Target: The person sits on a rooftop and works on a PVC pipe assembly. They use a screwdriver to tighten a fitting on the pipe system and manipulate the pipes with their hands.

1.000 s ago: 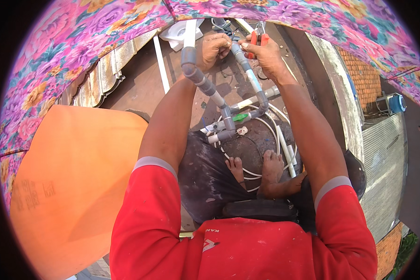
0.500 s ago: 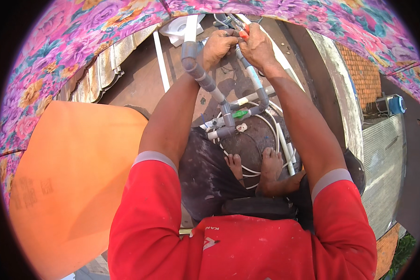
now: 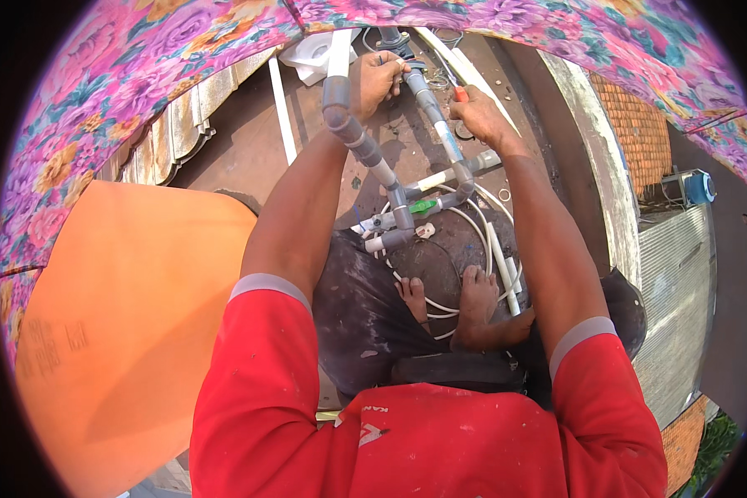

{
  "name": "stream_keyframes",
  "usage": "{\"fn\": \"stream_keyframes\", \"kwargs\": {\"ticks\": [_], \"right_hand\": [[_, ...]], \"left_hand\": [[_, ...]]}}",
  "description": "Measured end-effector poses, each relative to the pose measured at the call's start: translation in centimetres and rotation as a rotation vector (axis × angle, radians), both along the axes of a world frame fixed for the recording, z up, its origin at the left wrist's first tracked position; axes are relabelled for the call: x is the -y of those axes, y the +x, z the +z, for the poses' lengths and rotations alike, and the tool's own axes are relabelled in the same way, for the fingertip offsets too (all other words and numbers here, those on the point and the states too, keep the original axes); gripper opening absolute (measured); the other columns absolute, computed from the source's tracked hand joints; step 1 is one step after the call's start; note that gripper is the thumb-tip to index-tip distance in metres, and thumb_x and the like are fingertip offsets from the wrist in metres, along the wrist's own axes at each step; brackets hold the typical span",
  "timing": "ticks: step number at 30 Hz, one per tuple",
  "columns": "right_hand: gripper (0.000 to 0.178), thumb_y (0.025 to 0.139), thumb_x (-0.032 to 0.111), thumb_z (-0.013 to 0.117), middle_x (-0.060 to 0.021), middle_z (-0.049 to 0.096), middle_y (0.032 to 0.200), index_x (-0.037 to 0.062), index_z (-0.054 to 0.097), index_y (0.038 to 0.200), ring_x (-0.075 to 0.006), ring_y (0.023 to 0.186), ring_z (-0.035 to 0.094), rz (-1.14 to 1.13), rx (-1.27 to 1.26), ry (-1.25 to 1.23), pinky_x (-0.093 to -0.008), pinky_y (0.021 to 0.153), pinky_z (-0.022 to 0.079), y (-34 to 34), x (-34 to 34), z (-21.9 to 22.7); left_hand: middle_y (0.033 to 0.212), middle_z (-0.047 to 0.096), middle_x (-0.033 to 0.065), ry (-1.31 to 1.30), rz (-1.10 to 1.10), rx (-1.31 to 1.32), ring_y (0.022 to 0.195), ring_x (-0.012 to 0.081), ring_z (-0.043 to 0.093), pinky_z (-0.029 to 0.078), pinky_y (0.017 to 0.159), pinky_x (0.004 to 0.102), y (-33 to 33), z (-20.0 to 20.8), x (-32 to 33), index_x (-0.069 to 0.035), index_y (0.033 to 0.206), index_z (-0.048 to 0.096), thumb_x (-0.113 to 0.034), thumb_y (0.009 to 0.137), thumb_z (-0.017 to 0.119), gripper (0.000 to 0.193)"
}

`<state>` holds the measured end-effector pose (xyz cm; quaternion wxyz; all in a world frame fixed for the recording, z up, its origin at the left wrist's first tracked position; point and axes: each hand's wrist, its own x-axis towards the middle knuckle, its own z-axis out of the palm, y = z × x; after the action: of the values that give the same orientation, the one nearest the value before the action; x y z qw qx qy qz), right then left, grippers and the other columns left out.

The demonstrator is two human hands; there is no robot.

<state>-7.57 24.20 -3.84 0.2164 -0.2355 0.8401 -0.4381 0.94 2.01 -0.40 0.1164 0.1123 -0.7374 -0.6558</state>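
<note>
My left hand (image 3: 378,83) is closed, its fingertips pinched beside a dark grey pipe fitting (image 3: 416,70) at the far end of the pipework; what they hold is hidden. To the right, my right hand (image 3: 485,118) is closed round a tool with a red-orange handle (image 3: 461,95); its working end is not clear enough to name the kind. Between my hands runs a grey pipe (image 3: 429,104), joined by a blue-white stretch to an elbow lower down. Another grey pipe (image 3: 365,149) with elbows passes under my left forearm. A green-handled valve (image 3: 423,206) sits between the two pipes.
White hose (image 3: 483,222) lies coiled round my bare feet (image 3: 478,290). Loose white pipes (image 3: 282,112) rest on the brown surface. A large orange sheet (image 3: 133,315) stands at the left. Floral cloth (image 3: 490,18) hangs overhead; a pale wall edge (image 3: 606,158) runs along the right.
My right hand has moved right and nearer with the red-handled tool, away from my left hand. My left hand has stayed near the far fitting, which now shows more plainly.
</note>
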Motion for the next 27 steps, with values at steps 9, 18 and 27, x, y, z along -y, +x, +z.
{"fn": "stream_keyframes", "kwargs": {"ticks": [9,18,27], "right_hand": [[0.055,0.085,0.03,0.066,-0.0337,0.067,0.125,-0.0051,0.059,0.126,-0.0469,0.122,0.063,0.042,-0.062,0.103,-0.0519,0.103,0.047,3.7,2.0,1.8],[0.034,0.085,0.025,0.062,-0.0287,0.071,0.102,-0.0024,0.066,0.105,-0.044,0.1,0.067,0.15,0.1,-0.026,-0.0473,0.09,0.051,2.2,2.1,1.2],[0.032,0.084,0.022,0.057,-0.0339,0.072,0.103,-0.0034,0.07,0.099,-0.05,0.103,0.07,0.028,-0.183,0.084,-0.0527,0.09,0.053,3.5,2.4,2.6]], "left_hand": [[0.067,0.059,-0.0019,-0.085,0.01,0.022,0.056,0.0079,0.058,0.042,0.048,0.0226,0.4,0.1,-2.2,-0.007,0.088,0.068,-0.018,0.098,0.063,0.016],[0.063,0.051,-0.0027,0.195,-0.112,0.008,0.049,0.0069,0.043,0.028,0.044,0.0244,-0.1,0.7,-1.1,-0.004,0.082,0.065,-0.01,0.094,0.062,0.014],[0.063,0.048,-0.005,0.092,-0.052,-0.001,0.048,0.005,0.042,0.027,0.043,0.0229,-0.3,1.0,-1.8,-0.005,0.083,0.064,-0.014,0.097,0.06,0.017]]}}
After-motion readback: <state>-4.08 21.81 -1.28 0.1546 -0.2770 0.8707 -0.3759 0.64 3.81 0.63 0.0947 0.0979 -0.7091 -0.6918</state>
